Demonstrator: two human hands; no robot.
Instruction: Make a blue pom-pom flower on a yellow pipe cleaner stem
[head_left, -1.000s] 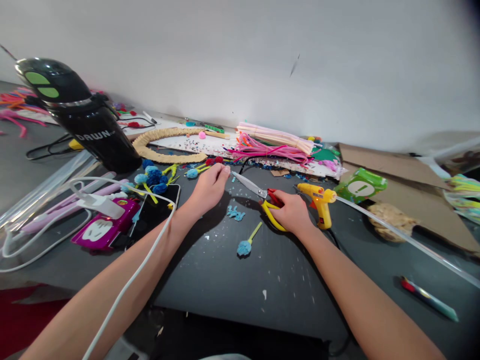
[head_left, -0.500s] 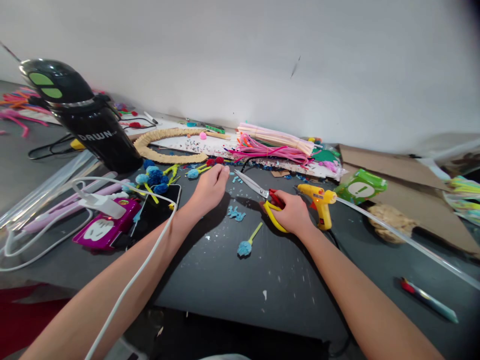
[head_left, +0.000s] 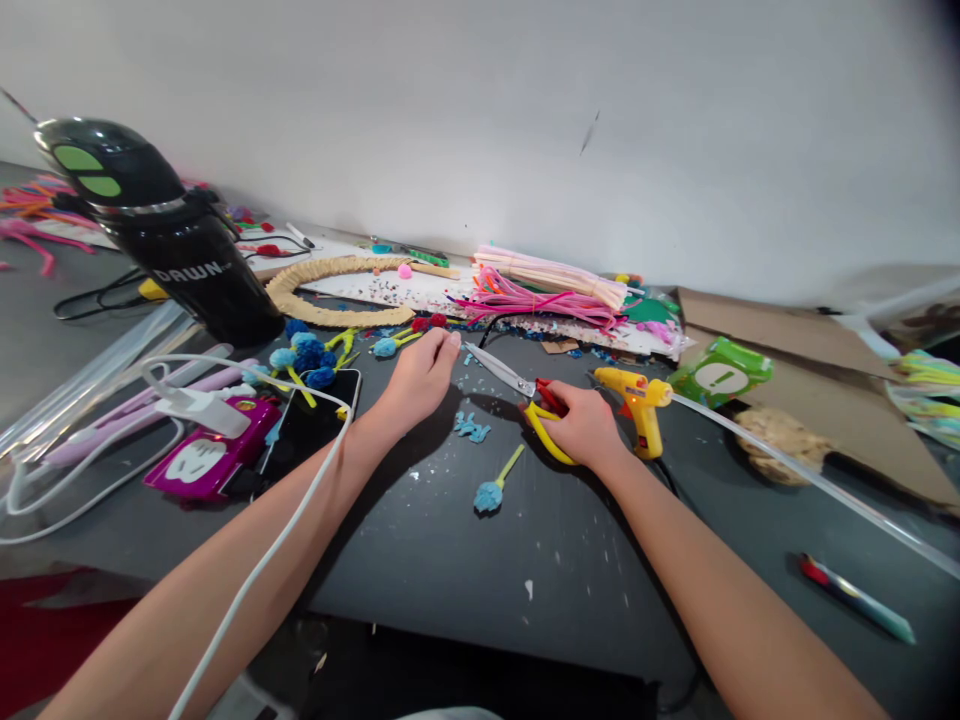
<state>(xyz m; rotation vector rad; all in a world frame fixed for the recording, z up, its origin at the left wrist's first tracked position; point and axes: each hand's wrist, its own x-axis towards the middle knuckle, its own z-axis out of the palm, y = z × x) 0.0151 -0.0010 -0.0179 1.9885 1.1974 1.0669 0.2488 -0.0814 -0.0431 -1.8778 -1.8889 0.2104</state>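
Scissors (head_left: 501, 371) with red and yellow handles are positioned above the grey worktop (head_left: 427, 580), near its centre. The right hand (head_left: 586, 422) grips them by the handles, with the fingers closed around the grips. The blades point to the left and away from the person; their tip lies just beside the fingertips of the left hand (head_left: 424, 375). The left hand is narrow, with the thumb set against curled fingers; whether it pinches a small item cannot be told.

Below the blades lies a small cluster of light-blue clippings (head_left: 471, 428). Nearer the person is a blue flower head on a yellow-green stem (head_left: 489, 496), its stem directed toward the yellow handle loop. Blue pom-poms (head_left: 309, 354) are grouped to the left of the left hand, next to a dark phone (head_left: 311, 425).

Right of the right hand stands a yellow glue gun (head_left: 639, 400), with a clear glue stick (head_left: 810, 474) extending from its rear. Behind the hands are a straw-coloured ring (head_left: 360, 317) and a bundle of pink pipe cleaners (head_left: 536, 303). A black bottle (head_left: 199, 265) marked DAWN is at the left, behind a purple power strip (head_left: 214, 455). A white cable (head_left: 262, 567) crosses over the left forearm.
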